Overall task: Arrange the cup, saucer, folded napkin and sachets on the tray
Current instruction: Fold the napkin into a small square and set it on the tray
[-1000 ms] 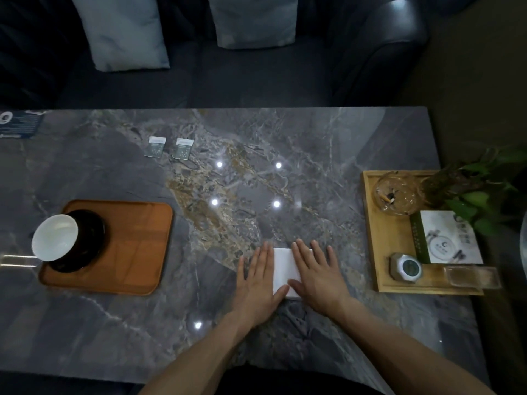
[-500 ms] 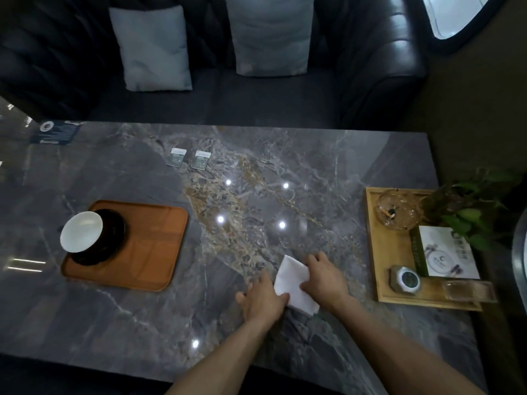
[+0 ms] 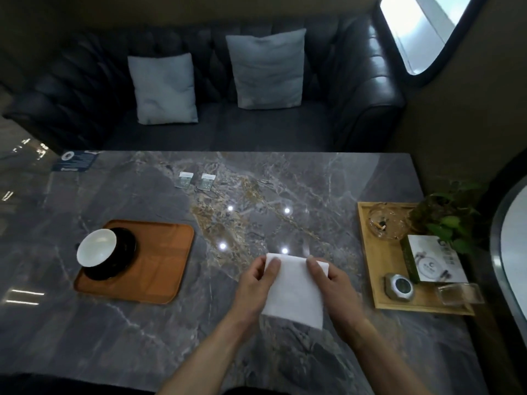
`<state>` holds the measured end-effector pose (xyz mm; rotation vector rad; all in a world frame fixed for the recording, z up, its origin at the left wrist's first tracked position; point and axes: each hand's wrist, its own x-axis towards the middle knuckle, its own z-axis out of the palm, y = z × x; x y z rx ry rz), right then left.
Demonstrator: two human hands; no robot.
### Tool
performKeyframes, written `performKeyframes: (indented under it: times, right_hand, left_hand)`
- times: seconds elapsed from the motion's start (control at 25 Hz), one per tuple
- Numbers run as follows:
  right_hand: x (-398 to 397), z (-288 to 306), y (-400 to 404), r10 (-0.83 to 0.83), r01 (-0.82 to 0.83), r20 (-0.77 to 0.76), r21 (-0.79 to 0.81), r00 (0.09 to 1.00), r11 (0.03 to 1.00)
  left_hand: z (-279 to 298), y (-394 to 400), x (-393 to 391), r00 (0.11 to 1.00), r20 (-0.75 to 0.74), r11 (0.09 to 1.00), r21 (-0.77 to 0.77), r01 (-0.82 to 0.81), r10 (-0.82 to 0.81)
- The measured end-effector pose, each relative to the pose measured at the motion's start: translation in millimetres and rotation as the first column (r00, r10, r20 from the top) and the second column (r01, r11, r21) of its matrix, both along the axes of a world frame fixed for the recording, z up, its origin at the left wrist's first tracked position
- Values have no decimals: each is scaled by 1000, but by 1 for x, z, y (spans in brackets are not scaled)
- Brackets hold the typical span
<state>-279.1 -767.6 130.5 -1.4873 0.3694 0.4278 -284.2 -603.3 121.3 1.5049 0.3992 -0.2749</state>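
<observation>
A white napkin [image 3: 295, 292] hangs from both my hands above the marble table's near middle. My left hand [image 3: 255, 283] pinches its top left corner and my right hand [image 3: 332, 283] pinches its top right corner. At the left lies an orange-brown tray [image 3: 162, 260]. On the tray's left part a white cup [image 3: 96, 251] sits on a black saucer [image 3: 122, 263]. Two small sachets [image 3: 184, 179] [image 3: 207, 181] lie side by side on the table further back, apart from the tray.
A light wooden tray [image 3: 370, 269] at the right holds a glass ashtray [image 3: 386, 223], a white box [image 3: 433, 259], a round metal object [image 3: 399, 287] and a small clear container [image 3: 459, 293]. A green plant [image 3: 450, 220] stands behind it. A dark sofa with two cushions lies beyond the table.
My hands were pressing the napkin flat on the table; they have gripped its corners and lifted it, so it now hangs unfolded between them. The camera has tilted upward.
</observation>
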Motion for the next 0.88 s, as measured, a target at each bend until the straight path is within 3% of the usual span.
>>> performKeyframes:
  times: [0.12,0.24,0.36,0.56,0.76,0.88]
  right_hand:
    - [-5,17,19,-171,177,95,-50,981,983]
    - [-5,25,31,-161,184,187,-115,969,976]
    - [-5,33,43,-156,174,201,-79,967,981]
    - [-4,39,71,-166,151,117,123,979,981]
    - [-6,40,97,-163,141,270,98,949,985]
    - [-4,38,124,-169,192,381,-22,909,981]
  left_hand:
    - [21,-5,-9,982,191,971,234,-53,7]
    - [35,2,-15,958,287,919,373,-127,16]
    - [46,18,-17,939,343,926,348,-149,22]
    - [57,42,-16,929,364,959,238,-157,61]
    - [51,87,-16,927,370,957,239,-166,68]
    - [49,113,-18,915,399,943,277,-183,60]
